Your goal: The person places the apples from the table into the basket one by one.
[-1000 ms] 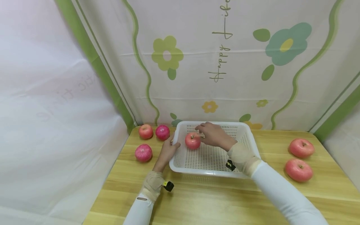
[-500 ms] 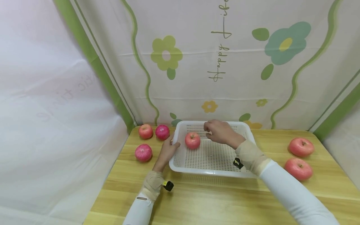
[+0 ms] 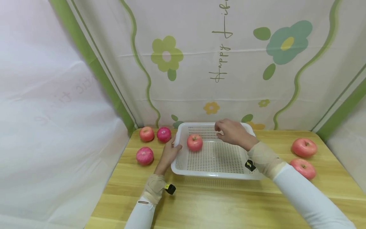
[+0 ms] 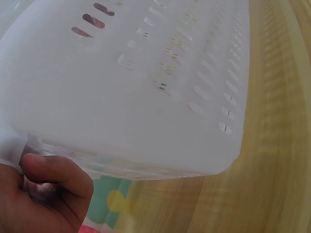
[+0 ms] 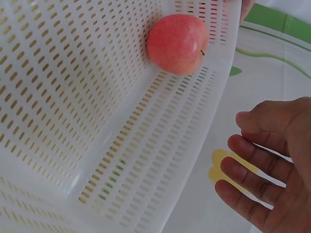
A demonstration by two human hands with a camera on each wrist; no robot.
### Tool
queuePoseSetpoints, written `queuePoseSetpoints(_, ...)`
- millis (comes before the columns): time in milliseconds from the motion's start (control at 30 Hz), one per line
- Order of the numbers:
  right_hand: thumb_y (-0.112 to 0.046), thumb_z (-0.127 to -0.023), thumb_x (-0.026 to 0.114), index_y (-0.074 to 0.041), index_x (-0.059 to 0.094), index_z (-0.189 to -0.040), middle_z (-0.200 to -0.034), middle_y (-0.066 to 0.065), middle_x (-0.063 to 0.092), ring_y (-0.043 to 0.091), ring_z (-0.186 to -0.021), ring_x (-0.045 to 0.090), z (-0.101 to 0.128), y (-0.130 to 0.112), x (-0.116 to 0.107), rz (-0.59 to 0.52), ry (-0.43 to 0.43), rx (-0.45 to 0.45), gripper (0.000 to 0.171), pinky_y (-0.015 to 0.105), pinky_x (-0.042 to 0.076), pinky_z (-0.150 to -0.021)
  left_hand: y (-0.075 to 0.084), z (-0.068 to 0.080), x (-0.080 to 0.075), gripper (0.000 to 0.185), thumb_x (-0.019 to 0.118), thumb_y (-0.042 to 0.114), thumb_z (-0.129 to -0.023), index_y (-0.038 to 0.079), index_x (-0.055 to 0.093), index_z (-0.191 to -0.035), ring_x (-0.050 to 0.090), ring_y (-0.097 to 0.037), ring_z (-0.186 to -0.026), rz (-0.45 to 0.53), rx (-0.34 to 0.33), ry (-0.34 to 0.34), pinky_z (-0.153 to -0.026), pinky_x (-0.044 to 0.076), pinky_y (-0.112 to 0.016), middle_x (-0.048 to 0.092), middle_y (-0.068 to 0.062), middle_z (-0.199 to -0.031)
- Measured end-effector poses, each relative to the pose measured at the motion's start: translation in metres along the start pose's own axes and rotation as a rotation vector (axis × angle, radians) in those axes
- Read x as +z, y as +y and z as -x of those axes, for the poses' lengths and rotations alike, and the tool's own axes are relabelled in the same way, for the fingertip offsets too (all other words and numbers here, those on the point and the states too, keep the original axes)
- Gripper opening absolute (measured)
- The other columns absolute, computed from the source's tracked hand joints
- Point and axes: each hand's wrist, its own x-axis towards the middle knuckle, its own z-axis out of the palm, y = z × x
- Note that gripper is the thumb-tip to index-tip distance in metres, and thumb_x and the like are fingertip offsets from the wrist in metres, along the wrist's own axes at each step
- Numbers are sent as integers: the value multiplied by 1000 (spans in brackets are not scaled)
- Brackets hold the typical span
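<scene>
A white perforated plastic basket (image 3: 217,175) stands on the wooden table, with one red apple (image 3: 194,142) inside near its left end. My left hand (image 3: 168,156) grips the basket's left rim; the left wrist view shows its thumb and fingers curled at the rim beside the basket wall (image 4: 121,107). Over the back right part of the basket hovers my right hand (image 3: 233,133), holding nothing. In the right wrist view its fingers (image 5: 252,182) are loosely bent, apart from the basket and from the apple (image 5: 177,43).
Left of the basket lie a red apple (image 3: 146,134), a dark pink round fruit (image 3: 164,135) and a streaked pink one (image 3: 144,156). Two large apples, one at the back (image 3: 304,147) and one nearer (image 3: 303,168), sit on the right. A printed curtain (image 3: 194,79) hangs behind the table.
My right hand has moved to the right, away from the apple in the basket, and its fingers have drawn together. The left hand keeps its hold on the rim.
</scene>
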Motion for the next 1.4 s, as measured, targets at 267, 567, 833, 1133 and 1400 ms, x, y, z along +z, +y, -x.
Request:
queuePoseSetpoints(267,-17,-92,78,-11,73,-106,-110,5,74,25,-97,68,14,9,-8,11,5,13,16,40,59,-70,3,0,0,71,58,14,-101,13,34,-168,77,-43,-104,-15,-3,16,-78,68,-47,72,-31,-123)
queuePoseSetpoints(567,-15,-93,78,-8,74,-111,-114,9,74,32,-106,68,27,21,-9,2,12,36,19,43,60,-73,0,-1,1,71,59,15,-101,13,34,-168,76,-41,-107,-12,-13,11,-80,68,-46,71,-30,-127)
queuePoseSetpoints(833,-14,-92,79,-8,73,-110,-114,10,74,33,-102,69,36,31,-18,-4,35,41,21,45,59,-69,0,0,2,71,58,13,-100,13,36,-167,76,-43,-105,-3,1,14,-78,68,-46,71,-32,-125)
queuePoseSetpoints(1133,-15,-91,78,-7,73,-112,-113,11,74,31,-100,69,46,41,-26,42,53,56,23,47,60,-71,1,1,1,70,57,13,-100,12,35,-167,77,-41,-103,-10,3,14,-78,68,-46,71,-32,-125)
queuePoseSetpoints(1400,-15,-92,78,-7,73,-113,-114,13,74,33,-99,69,54,51,-30,47,62,69,23,48,59,-68,1,1,1,71,59,12,-101,10,34,-167,75,-46,-107,-14,14,16,-79,68,-48,70,-35,-126)
